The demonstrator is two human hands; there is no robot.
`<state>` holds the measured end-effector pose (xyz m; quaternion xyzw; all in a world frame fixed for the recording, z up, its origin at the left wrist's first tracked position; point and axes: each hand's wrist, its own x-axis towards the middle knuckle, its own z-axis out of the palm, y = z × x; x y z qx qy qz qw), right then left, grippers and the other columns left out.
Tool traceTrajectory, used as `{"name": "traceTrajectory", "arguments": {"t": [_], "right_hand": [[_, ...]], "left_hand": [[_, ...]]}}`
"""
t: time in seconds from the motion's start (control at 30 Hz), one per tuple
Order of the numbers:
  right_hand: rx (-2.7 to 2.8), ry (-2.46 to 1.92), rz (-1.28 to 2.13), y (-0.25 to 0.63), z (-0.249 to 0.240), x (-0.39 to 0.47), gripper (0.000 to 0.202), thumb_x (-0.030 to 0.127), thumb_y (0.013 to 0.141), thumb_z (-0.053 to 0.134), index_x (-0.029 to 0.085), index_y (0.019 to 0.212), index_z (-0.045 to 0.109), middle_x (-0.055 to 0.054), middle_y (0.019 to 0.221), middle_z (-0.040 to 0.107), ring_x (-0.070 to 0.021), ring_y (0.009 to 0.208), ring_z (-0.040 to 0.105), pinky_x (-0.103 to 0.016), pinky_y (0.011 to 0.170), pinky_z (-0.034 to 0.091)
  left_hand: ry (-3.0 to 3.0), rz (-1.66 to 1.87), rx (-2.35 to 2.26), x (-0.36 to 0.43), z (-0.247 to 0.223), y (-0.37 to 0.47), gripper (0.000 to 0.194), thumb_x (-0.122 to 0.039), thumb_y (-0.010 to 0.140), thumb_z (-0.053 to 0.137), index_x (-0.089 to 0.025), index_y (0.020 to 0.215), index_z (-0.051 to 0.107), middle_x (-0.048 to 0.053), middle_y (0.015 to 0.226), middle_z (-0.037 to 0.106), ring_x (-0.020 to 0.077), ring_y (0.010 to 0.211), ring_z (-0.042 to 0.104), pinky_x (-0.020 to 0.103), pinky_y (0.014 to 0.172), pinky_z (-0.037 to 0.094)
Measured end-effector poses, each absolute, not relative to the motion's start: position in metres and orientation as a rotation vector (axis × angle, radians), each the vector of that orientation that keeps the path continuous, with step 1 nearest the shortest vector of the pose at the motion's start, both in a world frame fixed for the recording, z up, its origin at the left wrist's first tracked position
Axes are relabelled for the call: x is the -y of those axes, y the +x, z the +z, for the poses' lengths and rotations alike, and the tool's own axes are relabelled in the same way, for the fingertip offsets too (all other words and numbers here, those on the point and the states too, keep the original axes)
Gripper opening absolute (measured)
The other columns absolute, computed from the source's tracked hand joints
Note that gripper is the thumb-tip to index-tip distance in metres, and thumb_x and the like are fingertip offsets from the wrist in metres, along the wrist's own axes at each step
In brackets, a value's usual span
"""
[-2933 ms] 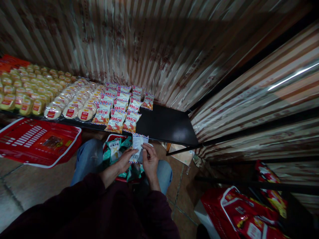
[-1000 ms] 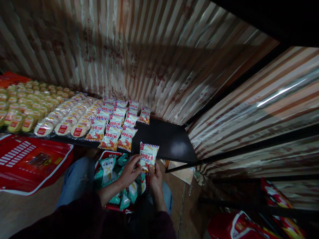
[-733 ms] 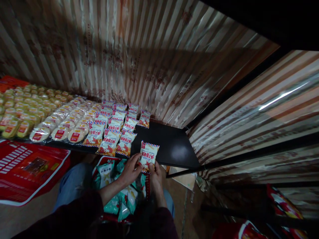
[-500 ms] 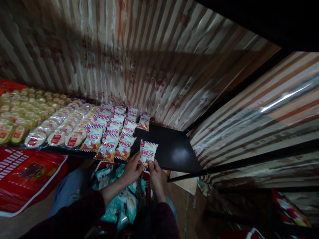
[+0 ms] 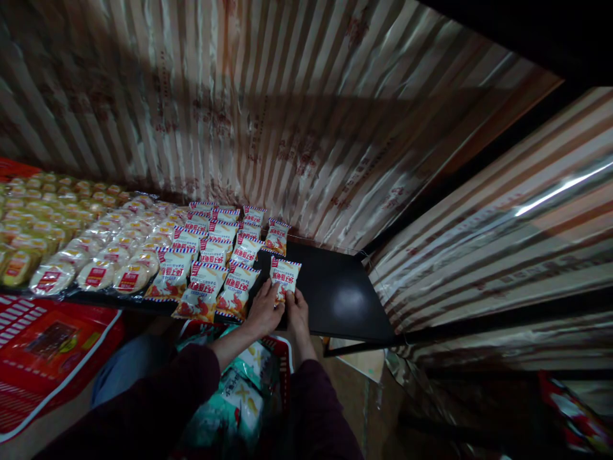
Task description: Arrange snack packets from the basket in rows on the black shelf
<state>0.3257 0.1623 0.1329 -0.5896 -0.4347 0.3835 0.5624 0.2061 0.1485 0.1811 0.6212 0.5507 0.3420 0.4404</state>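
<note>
While it is gripped by left hand (image 5: 265,312) and right hand (image 5: 297,313), one packet (image 5: 286,273) is held over the black shelf (image 5: 342,297);
matching packets (image 5: 203,289) are ranged beside it.

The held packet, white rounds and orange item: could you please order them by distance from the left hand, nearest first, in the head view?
1. Held packet: touched by the left hand.
2. White rounds: left, on the shelf.
3. Orange item: far left edge.

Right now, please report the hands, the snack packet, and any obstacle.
Left hand, right hand: both gripping snack packet. Packet over black shelf, contact unclear. Packet rows close on left.
</note>
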Motion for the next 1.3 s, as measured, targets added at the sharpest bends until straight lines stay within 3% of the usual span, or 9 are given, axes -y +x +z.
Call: {"name": "traceTrajectory", "arguments": {"t": [0.27, 0.63, 0.93, 1.3], "right_hand": [[0.954, -1.354, 0.986, 0.329, 0.128, -0.195, 0.046, 0.044, 0.073, 0.058, 0.014, 0.107, 0.063, -0.007, 0.093, 0.071, -0.0176, 0.079, 0.063, -0.031, 0.076, 0.05], [1.108, -1.49, 0.797, 0.336, 0.117, -0.234, 0.047, 0.047, 0.076, 0.051, 0.017, 0.11, 0.063, -0.006, 0.09, 0.071, -0.0194, 0.081, 0.064, -0.032, 0.074, 0.05], [1.145, -1.487, 0.744, 0.331, 0.119, -0.256, 0.048, 0.047, 0.076, 0.052, 0.017, 0.112, 0.062, -0.006, 0.095, 0.072, -0.0195, 0.081, 0.064, -0.032, 0.077, 0.049], [1.35, -1.717, 0.547, 0.329, 0.114, -0.275, 0.045, 0.041, 0.082, 0.043, 0.017, 0.114, 0.063, -0.009, 0.092, 0.071, -0.0215, 0.081, 0.063, -0.032, 0.073, 0.048]], "left_hand": [[1.581, 0.823, -1.436, -0.176, 0.181, 0.216, 0.054, -0.024, 0.079, 0.048, -0.011, 0.132, 0.048, 0.014, 0.148, 0.034, 0.0297, 0.139, 0.025, 0.04, 0.114, 0.018], [1.539, 0.873, -1.518, -0.206, 0.183, 0.232, 0.05, -0.023, 0.079, 0.049, -0.014, 0.127, 0.05, 0.013, 0.147, 0.036, 0.0311, 0.139, 0.024, 0.042, 0.115, 0.017], [1.54, 0.825, -1.562, -0.229, 0.194, 0.237, 0.055, -0.024, 0.079, 0.05, -0.005, 0.131, 0.045, 0.02, 0.149, 0.029, 0.0364, 0.14, 0.017, 0.043, 0.115, 0.012], [1.585, 0.742, -1.677, -0.249, 0.189, 0.239, 0.054, -0.031, 0.089, 0.039, 0.0, 0.134, 0.041, 0.025, 0.148, 0.028, 0.035, 0.14, 0.021, 0.043, 0.114, 0.017]]}}
